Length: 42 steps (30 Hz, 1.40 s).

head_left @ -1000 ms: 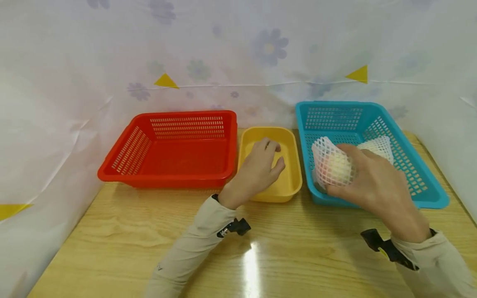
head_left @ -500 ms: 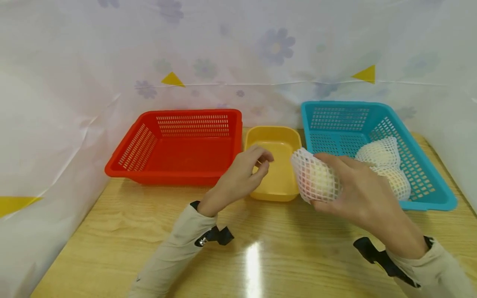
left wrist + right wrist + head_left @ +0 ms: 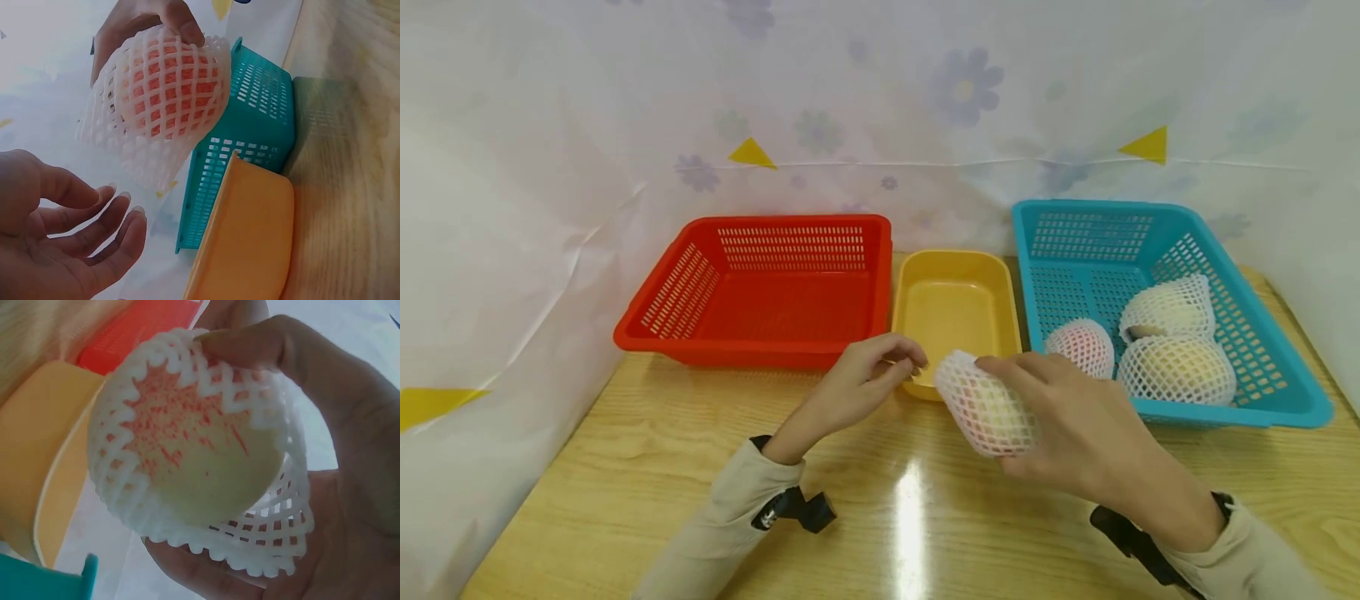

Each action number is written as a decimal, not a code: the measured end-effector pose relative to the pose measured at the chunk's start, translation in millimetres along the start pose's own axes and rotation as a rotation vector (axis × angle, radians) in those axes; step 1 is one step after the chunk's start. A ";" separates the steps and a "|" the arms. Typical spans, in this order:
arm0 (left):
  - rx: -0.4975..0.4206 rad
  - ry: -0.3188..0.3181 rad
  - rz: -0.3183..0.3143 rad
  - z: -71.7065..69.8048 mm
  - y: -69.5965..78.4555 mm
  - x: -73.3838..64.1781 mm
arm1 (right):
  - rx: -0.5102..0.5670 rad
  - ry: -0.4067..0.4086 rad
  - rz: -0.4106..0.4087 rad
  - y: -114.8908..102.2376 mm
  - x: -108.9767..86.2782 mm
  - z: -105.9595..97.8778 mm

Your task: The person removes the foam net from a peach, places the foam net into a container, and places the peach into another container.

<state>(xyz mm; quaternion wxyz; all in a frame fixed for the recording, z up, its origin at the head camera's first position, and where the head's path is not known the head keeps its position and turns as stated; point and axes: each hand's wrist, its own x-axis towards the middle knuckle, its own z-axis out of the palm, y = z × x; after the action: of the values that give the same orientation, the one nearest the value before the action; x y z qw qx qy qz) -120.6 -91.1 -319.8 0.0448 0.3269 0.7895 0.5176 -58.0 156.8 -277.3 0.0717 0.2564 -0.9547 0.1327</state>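
Observation:
My right hand (image 3: pixel 1078 429) grips a round, peach-like fruit (image 3: pixel 988 408) in a white foam net, over the table in front of the yellow tub. In the right wrist view, the net's open end bares the fruit's pale yellow skin with red streaks (image 3: pixel 200 450); thumb and fingers hold it from opposite sides. My left hand (image 3: pixel 872 375) hovers near the tub's front left corner, its fingers loosely bent and holding nothing. The left wrist view puts those fingers (image 3: pixel 128 234) a short gap away from the net sleeve.
Three more netted fruits (image 3: pixel 1176 371) lie in the blue basket (image 3: pixel 1093 212) at the right. A yellow tub (image 3: pixel 955 312) stands between it and a red basket (image 3: pixel 797 304) on the left. All stand on a wooden table (image 3: pixel 647 467) before a flowered sheet (image 3: pixel 820 92).
My right hand has carried the netted fruit out of the blue basket, leftward and towards me. My left hand has drawn back from over the yellow tub, towards the lower left.

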 end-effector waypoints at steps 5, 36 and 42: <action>-0.050 -0.080 -0.017 4.7 -7.5 -15.4 | -0.067 0.037 -0.156 -6.7 -7.0 15.7; -0.123 -0.346 -0.322 36.5 -49.0 -49.0 | 0.112 -0.154 -0.149 9.6 -17.9 52.4; -0.135 -0.253 -0.317 40.0 -49.8 -46.2 | 0.123 0.012 -0.117 23.0 -29.4 47.3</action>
<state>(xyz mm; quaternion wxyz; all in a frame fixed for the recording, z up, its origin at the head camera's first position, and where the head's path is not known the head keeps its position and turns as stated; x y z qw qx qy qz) -91.5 -98.1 -392.7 0.2463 0.2574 0.7826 0.5105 -47.7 176.1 -333.5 0.0694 0.3147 -0.9278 0.1880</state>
